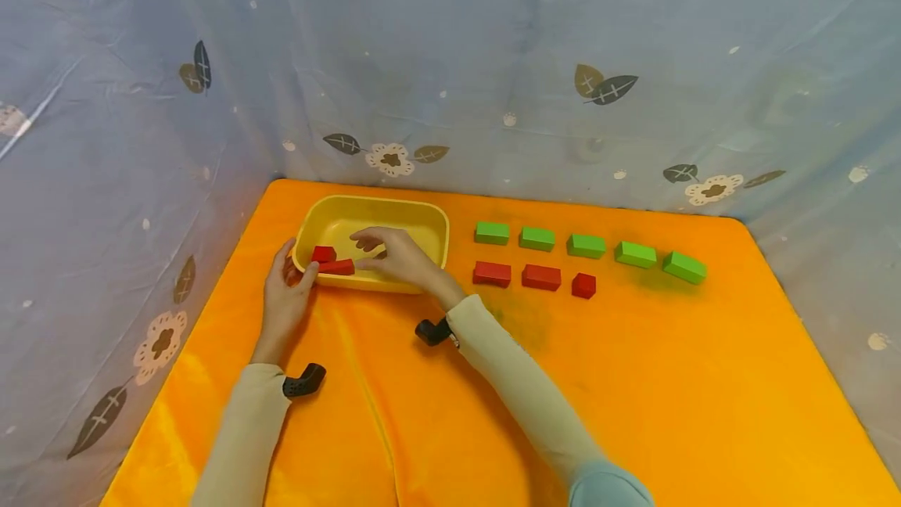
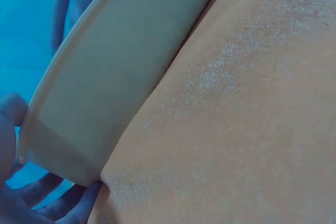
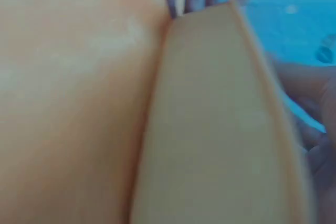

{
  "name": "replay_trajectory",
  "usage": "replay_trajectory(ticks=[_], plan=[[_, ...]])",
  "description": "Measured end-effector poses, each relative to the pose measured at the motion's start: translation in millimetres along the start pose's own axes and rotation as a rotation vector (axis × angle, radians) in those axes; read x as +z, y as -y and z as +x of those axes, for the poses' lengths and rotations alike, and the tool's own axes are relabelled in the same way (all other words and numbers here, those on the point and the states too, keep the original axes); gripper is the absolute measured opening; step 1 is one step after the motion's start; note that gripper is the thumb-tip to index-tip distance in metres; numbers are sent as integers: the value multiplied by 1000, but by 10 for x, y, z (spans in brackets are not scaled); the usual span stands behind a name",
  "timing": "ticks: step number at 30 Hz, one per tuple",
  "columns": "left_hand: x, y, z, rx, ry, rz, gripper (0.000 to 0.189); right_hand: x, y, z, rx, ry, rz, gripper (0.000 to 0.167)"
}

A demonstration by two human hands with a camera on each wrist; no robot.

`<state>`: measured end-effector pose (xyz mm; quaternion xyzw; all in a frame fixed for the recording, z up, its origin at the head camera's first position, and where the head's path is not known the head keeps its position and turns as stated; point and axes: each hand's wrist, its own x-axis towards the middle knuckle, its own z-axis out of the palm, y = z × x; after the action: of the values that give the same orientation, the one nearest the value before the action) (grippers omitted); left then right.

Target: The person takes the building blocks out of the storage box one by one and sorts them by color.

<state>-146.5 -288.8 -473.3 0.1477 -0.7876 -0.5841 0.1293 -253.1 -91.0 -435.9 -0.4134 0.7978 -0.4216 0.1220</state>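
A yellow plastic basin point(image 1: 380, 205) stands at the back left of the orange table. Its near left corner is gripped by my left hand point(image 1: 285, 300), thumb at the rim and fingers around the outside, also seen in the left wrist view against the basin's wall point(image 2: 115, 61). Inside that corner are a small red block point(image 1: 324, 253) and a longer red block point(image 1: 338, 267). My right hand point(image 1: 397, 255) reaches over the near rim into the basin, fingers bent and apart from the thumb, which is close to the longer block's end. Nothing shows between them.
Right of the basin stands a back row of several green blocks, the nearest green block point(image 1: 492, 233) beside the rim. In front are two long red blocks point(image 1: 492, 274) and a red cube point(image 1: 583, 285). A patterned curtain point(image 1: 493, 61) encloses the orange table point(image 1: 669, 382).
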Motion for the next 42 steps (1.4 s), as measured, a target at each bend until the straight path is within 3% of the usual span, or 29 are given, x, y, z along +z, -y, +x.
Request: replay_trajectory(ticks=[5, 12, 19, 27, 32, 37, 42], plan=[[47, 5, 1, 7, 15, 4, 70, 176, -15, 224, 30, 61, -134, 45], [-4, 44, -5, 2, 7, 7, 70, 316, 21, 414, 37, 96, -235, 37], [54, 39, -17, 3, 18, 12, 70, 160, 25, 246, 60, 43, -219, 38], [31, -7, -45, -6, -11, 49, 67, -256, 0, -157, 19, -63, -104, 42], [12, -12, -61, -6, -15, 56, 67, -531, -110, -522, 17, -153, -7, 42], [8, -5, -67, -12, -17, 43, 66, -896, -293, -1084, 27, -272, -7, 42], [24, -20, -77, -22, -13, 58, 66, -1286, -534, -1809, 130, -379, 17, 42]])
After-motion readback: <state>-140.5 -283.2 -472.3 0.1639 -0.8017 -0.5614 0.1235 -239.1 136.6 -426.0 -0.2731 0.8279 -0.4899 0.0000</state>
